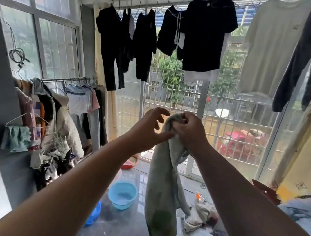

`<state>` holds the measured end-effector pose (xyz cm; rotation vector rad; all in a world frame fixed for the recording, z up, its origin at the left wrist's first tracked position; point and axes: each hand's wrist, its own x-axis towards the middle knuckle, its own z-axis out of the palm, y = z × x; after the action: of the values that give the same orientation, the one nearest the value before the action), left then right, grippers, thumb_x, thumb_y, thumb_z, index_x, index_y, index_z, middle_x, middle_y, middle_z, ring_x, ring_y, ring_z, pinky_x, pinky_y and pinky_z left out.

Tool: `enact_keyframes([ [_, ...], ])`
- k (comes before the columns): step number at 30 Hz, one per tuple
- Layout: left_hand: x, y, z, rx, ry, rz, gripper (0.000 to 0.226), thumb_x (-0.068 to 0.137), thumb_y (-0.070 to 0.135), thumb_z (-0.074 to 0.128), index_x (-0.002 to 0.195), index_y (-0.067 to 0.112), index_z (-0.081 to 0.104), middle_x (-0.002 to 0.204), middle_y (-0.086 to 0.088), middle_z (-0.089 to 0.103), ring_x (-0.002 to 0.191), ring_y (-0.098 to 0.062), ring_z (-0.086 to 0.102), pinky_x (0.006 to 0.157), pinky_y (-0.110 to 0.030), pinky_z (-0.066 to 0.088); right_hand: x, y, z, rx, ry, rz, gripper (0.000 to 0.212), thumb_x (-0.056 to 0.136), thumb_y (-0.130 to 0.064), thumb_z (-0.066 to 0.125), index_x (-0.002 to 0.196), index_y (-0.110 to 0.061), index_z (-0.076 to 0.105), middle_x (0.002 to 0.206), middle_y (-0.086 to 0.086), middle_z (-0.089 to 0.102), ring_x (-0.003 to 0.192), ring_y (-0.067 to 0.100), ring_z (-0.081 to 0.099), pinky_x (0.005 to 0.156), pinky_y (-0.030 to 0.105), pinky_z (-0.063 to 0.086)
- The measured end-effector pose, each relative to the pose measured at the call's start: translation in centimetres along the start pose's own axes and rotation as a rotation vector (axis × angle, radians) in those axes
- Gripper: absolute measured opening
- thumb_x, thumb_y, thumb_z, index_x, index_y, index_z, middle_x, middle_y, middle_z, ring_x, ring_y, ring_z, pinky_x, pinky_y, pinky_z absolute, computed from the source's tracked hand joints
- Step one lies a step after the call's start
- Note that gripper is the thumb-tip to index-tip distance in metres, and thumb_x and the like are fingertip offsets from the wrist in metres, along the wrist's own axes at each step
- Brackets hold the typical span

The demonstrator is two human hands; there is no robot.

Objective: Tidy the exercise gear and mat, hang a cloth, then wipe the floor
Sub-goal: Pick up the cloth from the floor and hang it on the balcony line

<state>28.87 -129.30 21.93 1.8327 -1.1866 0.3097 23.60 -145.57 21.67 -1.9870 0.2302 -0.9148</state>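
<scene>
Right hand point(189, 133) grips the grey towel point(164, 191) by its top edge; left hand point(147, 130) spread beside it, floor point(125, 228) bare below

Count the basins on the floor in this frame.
2. A blue basin sits on the floor below the left hand; a red basin lies beyond it near the window grille, partly hidden by the forearm. Others may be hidden.

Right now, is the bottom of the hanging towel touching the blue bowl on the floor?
Apart. In the head view the towel hangs from the right hand, and bare floor shows between it and the blue bowl.
</scene>
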Motion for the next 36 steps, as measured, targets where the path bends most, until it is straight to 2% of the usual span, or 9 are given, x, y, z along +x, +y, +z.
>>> enact_keyframes([
  [5,7.9,-6.9,3.9,0.028,-0.087,-0.025,0.088,0.062,0.032,0.091,0.134,0.02,0.042,0.116,0.001,0.046,0.099,-0.015,0.052,0.077,-0.022,0.051,10.3,4.7,3.1,0.262,-0.093,0.236,0.028,0.075,-0.033,0.075,0.087,-0.01,0.066,0.095,0.018,0.072,0.091,0.033,0.071,0.084,0.053,0.058],
  [7,10.6,-10.1,4.4,0.082,-0.055,0.006,0.089,0.064,0.024,0.09,0.138,0.021,0.04,0.117,0.002,0.042,0.109,-0.023,0.047,0.084,-0.033,0.053,13.9,5.9,4.5,0.497,-0.19,0.403,0.023,0.083,-0.028,0.07,0.079,-0.005,0.071,0.097,0.024,0.071,0.088,0.035,0.071,0.087,0.049,0.055],
  [10,14.8,-15.0,4.2,0.015,-0.063,-0.055,0.083,0.071,0.01,0.083,0.142,0.025,0.043,0.122,0.0,0.049,0.11,-0.021,0.051,0.08,-0.02,0.054,18.7,8.0,6.9,0.767,-0.288,0.547,0.034,0.094,-0.018,0.056,0.069,-0.006,0.077,0.086,0.023,0.068,0.074,0.029,0.069,0.089,0.042,0.054],
  [14,20.6,-23.3,3.9,-0.082,0.034,-0.214,0.063,0.069,0.002,0.071,0.117,0.042,0.063,0.111,-0.002,0.07,0.098,-0.024,0.068,0.077,-0.048,0.06,24.8,11.7,10.3,0.855,-0.323,0.59,0.039,0.099,-0.026,0.047,0.092,0.001,0.074,0.104,0.026,0.069,0.096,0.037,0.066,0.109,0.052,0.04],
  [23,34.9,-42.0,3.8,-0.164,-0.03,-0.231,0.043,0.079,0.005,0.068,0.094,0.046,0.064,0.099,-0.006,0.07,0.091,-0.027,0.068,0.071,-0.037,0.058,41.2,20.3,20.1,0.979,-0.299,0.625,0.061,0.102,-0.044,0.042,0.129,0.01,0.049,0.124,0.037,0.059,0.118,0.045,0.059,0.111,0.054,0.037],
  [25,39.0,-45.5,3.2,-0.187,0.015,-0.268,0.025,0.084,0.004,0.066,0.089,0.029,0.067,0.088,0.0,0.069,0.083,-0.019,0.065,0.064,-0.023,0.052,45.3,23.3,22.4,0.893,-0.216,0.594,0.051,0.1,-0.038,0.049,0.13,0.003,0.051,0.123,0.032,0.062,0.119,0.045,0.059,0.109,0.057,0.04],
  [30,49.1,-54.3,3.8,-0.348,-0.017,-0.371,0.019,0.088,0.005,0.056,0.087,0.021,0.067,0.091,-0.009,0.07,0.087,-0.026,0.066,0.07,-0.038,0.057,51.4,32.0,26.2,0.591,0.007,0.355,0.016,0.098,-0.004,0.05,0.108,0.001,0.062,0.098,0.023,0.07,0.085,0.031,0.069,0.079,0.037,0.059],
  [33,54.3,-58.6,5.6,-0.454,-0.025,-0.428,0.023,0.093,0.004,0.051,0.087,0.017,0.068,0.09,-0.013,0.07,0.088,-0.029,0.067,0.072,-0.039,0.057,53.7,39.0,28.3,0.157,0.146,0.155,0.049,0.084,0.02,0.045,0.108,-0.019,0.062,0.1,0.011,0.068,0.079,0.014,0.064,0.067,0.024,0.054],
  [36,58.8,-62.3,8.0,-0.522,-0.054,-0.434,0.027,0.095,-0.002,0.048,0.088,0.015,0.067,0.089,-0.012,0.069,0.088,-0.03,0.066,0.075,-0.037,0.054,57.0,44.7,30.7,-0.214,0.026,0.125,0.078,0.082,0.011,0.055,0.121,-0.056,0.046,0.117,-0.009,0.062,0.095,0.009,0.063,0.079,0.038,0.057],
])
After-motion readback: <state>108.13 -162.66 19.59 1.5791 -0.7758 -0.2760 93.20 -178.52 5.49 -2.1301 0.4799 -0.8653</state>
